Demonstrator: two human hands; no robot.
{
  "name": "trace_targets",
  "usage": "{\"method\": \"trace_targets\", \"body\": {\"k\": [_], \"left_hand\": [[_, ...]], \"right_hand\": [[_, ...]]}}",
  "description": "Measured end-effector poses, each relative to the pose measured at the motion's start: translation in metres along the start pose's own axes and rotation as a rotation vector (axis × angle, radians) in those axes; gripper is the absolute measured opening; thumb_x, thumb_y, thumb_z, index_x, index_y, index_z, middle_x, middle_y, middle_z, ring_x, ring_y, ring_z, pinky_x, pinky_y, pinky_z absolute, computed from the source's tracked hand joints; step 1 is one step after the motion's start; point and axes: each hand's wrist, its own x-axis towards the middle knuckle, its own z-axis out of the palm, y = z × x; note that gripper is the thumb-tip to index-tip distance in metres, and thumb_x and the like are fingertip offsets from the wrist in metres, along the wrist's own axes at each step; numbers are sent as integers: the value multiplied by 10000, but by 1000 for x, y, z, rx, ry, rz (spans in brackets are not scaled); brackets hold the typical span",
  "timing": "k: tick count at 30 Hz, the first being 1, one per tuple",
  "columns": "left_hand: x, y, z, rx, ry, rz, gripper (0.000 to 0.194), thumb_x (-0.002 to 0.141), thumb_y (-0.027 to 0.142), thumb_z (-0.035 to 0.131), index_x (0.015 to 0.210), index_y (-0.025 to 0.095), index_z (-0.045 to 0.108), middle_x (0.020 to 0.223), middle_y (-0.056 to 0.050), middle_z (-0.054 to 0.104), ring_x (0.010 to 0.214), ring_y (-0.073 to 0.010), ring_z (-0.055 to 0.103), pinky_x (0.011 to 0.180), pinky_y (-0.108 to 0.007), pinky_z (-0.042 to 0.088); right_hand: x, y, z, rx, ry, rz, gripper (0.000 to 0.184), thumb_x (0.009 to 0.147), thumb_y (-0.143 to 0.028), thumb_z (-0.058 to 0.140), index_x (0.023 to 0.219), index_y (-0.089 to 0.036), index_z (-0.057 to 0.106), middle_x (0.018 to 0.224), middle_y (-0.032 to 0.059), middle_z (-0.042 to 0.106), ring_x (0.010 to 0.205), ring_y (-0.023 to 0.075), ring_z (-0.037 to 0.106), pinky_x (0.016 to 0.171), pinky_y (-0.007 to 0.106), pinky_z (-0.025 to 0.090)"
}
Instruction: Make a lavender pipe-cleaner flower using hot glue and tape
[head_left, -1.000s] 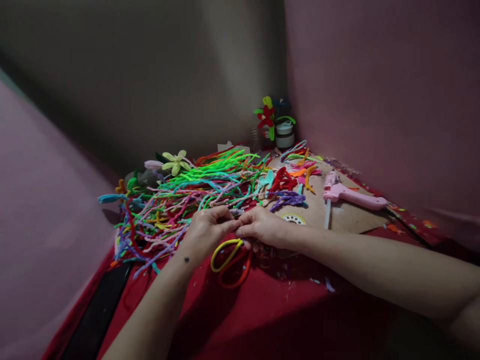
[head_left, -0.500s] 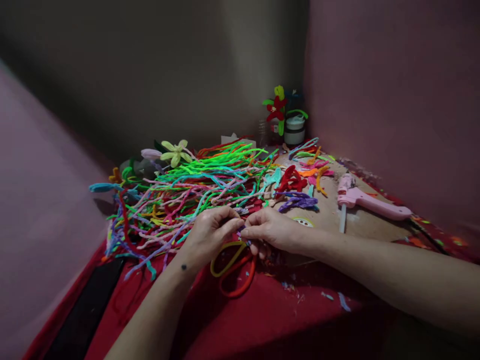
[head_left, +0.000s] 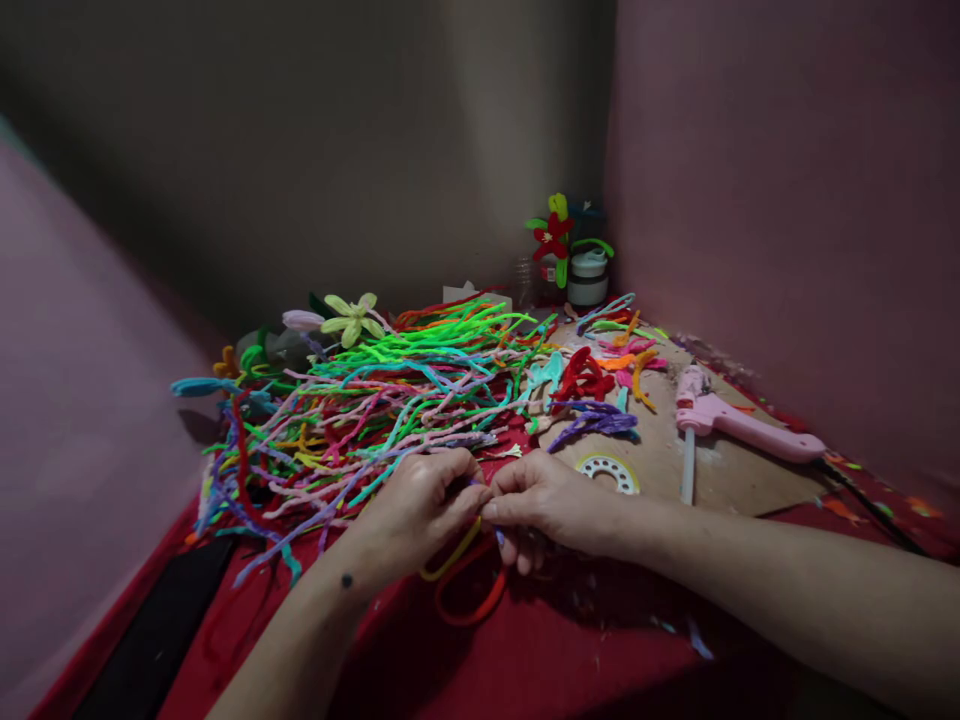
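My left hand [head_left: 433, 500] and my right hand [head_left: 551, 500] meet over the red cloth, fingertips nearly touching. Both are closed in a pinch on a purple pipe cleaner [head_left: 500, 537], mostly hidden by the fingers. Just below them show a red loop [head_left: 471, 612] and a yellow loop [head_left: 450, 558], shaped like scissor handles; their upper ends are out of sight behind my hands. Past my left hand spreads a large heap of coloured pipe cleaners [head_left: 405, 385]. Close to my right hand lie bent purple pieces [head_left: 596, 424] and a white ring with holes [head_left: 609, 470].
A pink glue gun [head_left: 739, 422] with a glue stick rests on a brown board [head_left: 720, 480] at right. Red bent pieces [head_left: 581, 378] lie nearby. Behind stand a lidded jar [head_left: 589, 278] and a red flower [head_left: 552, 236]. A black strip [head_left: 154, 630] lies at front left.
The view has tilted up slightly, so everything sits lower. My hands stay pinched together; the right has shifted a little, showing more of the white ring.
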Motion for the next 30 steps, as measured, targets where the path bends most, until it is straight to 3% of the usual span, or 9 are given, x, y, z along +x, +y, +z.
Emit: {"method": "trace_targets", "body": {"k": [7, 12, 14, 18, 21, 23, 25, 28, 30], "left_hand": [[-3, 1, 5, -62, 26, -8, 196, 791, 300, 515, 677, 152, 576, 622, 3, 523, 567, -102, 437, 522, -217, 326], [-1, -7, 13, -700, -55, -227, 231, 726, 376, 601, 718, 146, 579, 544, 15, 531, 446, -84, 415, 447, -215, 321], [1, -8, 16, -847, -48, -249, 246, 704, 383, 625, 706, 143, 575, 507, 24, 517, 403, -72, 384, 413, -209, 292], [2, 0, 22, -790, 79, -225, 206, 716, 329, 609, 631, 146, 567, 483, 33, 491, 422, -70, 389, 414, -196, 281], [2, 9, 26, -536, 262, -121, 152, 725, 241, 595, 604, 148, 599, 555, 13, 552, 528, -85, 459, 519, -205, 356], [2, 10, 27, -473, 339, -101, 146, 733, 230, 597, 614, 149, 621, 588, 6, 578, 561, -89, 483, 548, -205, 372], [3, 7, 26, -623, 357, -160, 179, 765, 293, 584, 665, 151, 626, 595, 12, 576, 517, -77, 474, 497, -195, 363], [4, -1, 24, -945, 329, -246, 254, 790, 410, 565, 820, 166, 625, 700, 4, 611, 480, -57, 480, 429, -174, 345], [4, -6, 23, -1039, 229, -259, 255, 754, 401, 622, 836, 160, 619, 685, 2, 614, 475, -57, 496, 414, -164, 343]], "right_hand": [[0, 2, -4, 54, -50, 63, 132, 686, -244, 578, 622, -135, 541, 435, -27, 580, 278, 69, 471, 310, 155, 366], [-2, 3, -7, 133, -90, 66, 170, 694, -276, 620, 652, -130, 546, 453, -17, 596, 305, 77, 509, 321, 149, 399], [-1, 3, -9, 174, -94, 66, 195, 689, -286, 637, 636, -129, 535, 454, -13, 599, 305, 76, 511, 320, 147, 403], [0, 7, -13, 193, -118, 73, 162, 705, -252, 626, 646, -121, 551, 453, 0, 602, 296, 77, 499, 305, 148, 390], [1, 10, -14, 207, -119, 86, 129, 717, -239, 622, 751, -118, 590, 456, -3, 601, 297, 78, 497, 302, 146, 373], [0, 8, -13, 228, -90, 67, 150, 715, -249, 640, 780, -123, 593, 465, -1, 605, 314, 82, 508, 313, 150, 373], [0, 5, -12, 283, -25, 3, 169, 698, -268, 668, 726, -127, 579, 483, 2, 608, 344, 81, 521, 343, 159, 387], [0, 0, -11, 378, 99, -127, 215, 662, -275, 713, 643, -122, 564, 500, -22, 575, 373, 51, 491, 383, 162, 372], [1, -1, -12, 365, 174, -205, 221, 661, -270, 723, 619, -119, 567, 483, -39, 537, 379, 38, 449, 384, 165, 328]]}}
